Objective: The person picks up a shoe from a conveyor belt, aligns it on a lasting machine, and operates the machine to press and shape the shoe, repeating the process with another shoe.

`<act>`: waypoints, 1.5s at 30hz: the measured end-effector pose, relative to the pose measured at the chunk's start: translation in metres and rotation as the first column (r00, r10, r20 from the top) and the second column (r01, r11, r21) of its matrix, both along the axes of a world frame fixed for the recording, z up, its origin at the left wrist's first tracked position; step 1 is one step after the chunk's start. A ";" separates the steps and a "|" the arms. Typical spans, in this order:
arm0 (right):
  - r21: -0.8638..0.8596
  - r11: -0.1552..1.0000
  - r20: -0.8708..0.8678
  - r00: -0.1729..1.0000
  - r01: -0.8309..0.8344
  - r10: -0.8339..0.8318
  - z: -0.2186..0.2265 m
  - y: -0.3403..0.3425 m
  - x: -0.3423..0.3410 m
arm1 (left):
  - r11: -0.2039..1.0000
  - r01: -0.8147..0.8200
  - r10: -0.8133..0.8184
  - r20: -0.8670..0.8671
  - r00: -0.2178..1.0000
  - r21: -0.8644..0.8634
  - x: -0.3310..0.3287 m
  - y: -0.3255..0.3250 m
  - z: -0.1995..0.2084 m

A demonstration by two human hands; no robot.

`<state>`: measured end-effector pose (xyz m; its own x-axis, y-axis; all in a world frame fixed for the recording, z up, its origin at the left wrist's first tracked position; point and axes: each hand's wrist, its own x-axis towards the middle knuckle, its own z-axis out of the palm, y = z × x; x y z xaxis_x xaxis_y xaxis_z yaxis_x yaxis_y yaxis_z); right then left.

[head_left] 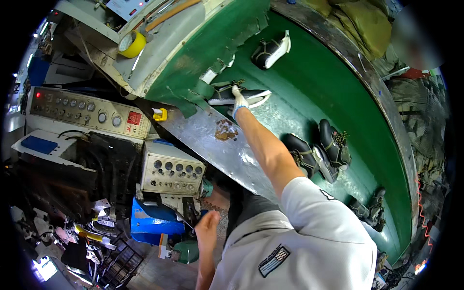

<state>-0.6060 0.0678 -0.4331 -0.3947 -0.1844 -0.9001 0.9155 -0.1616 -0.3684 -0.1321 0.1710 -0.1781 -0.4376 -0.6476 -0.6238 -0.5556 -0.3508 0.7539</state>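
- A person's right hand (239, 102), in a white knit work glove, reaches out at full arm's length over a curved green conveyor belt (309, 82) and rests on a black shoe with a white sole (241, 95).
- The gloved fingers (237, 93) lie across the shoe's upper, seemingly curled down onto it; whether they have truly clamped it cannot be told from here.
- The shoe sits on its side just beyond the fingertips' reach line, at the belt's torn inner edge, beside a ragged flap of green belt covering (203, 92).
- The left hand (208, 227), bare, hangs low near the person's waist with fingers loosely bent, holding nothing that shows.
- By its look the shoe is light and half-stiff: firm moulded sole, softer upper. The sole edge or the collar would likely give the surest hold; the smooth upper may slip under a glove.
- Beyond the fingers a second black-and-white shoe (271, 50) lies well apart; nearer the elbow, a pair of black boots (316, 150) crowd the belt.
- Below the wrist runs a bare, rust-spotted metal rim plate (217, 140), a hard edge to clear.
- Open belt lies to the right of the fingers; to the left, a grey control panel with dials (89, 113) and a roll of yellow tape (131, 44).
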 end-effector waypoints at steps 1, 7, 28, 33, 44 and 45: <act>0.142 0.975 -0.028 0.985 0.171 -0.169 -0.012 -0.013 -0.010 | 1.000 -0.015 0.015 0.002 1.000 0.017 0.003 0.006 0.004; 0.134 0.855 -0.203 0.858 0.502 -0.472 -0.013 -0.022 -0.002 | 0.997 -0.070 0.072 0.114 0.991 -0.022 0.041 0.005 0.024; -0.604 0.251 -0.382 0.551 -0.757 0.742 0.331 -0.017 0.442 | 0.774 -0.625 0.586 -0.494 0.642 0.106 0.191 -0.197 0.083; -0.524 0.275 -0.363 0.503 -0.806 0.784 0.318 -0.054 0.502 | 0.591 -0.797 0.722 -0.521 0.455 0.125 0.243 -0.204 0.073; -0.506 0.235 -0.521 0.511 -0.830 0.683 0.299 -0.131 0.585 | 0.286 -0.956 0.731 -0.659 0.176 0.062 0.278 -0.223 0.080; -0.529 0.230 -0.508 0.522 -0.817 0.685 0.297 -0.135 0.589 | 0.297 -0.954 0.739 -0.642 0.204 0.039 0.280 -0.224 0.078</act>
